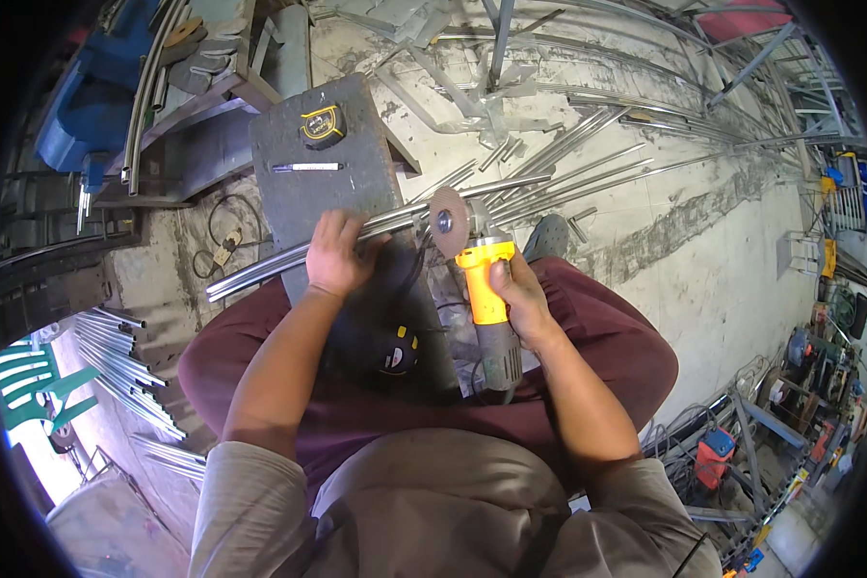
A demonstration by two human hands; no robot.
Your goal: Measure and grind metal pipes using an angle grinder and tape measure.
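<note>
Left hand [334, 256], half-curled, is holding metal tubes [260, 274] across the dark bench [308, 204]; right hand [523, 299] is wrapping round a yellow grinder [482, 287] near the bench's right edge; worth pinning tubes, fingers clear of disc [448, 210]

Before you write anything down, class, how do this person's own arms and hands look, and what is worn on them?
The left hand and right hand are bare, with no gloves. Both forearms are uncovered, with no watch or band visible. The left sleeve and right sleeve are short, loose and greyish brown.
</note>
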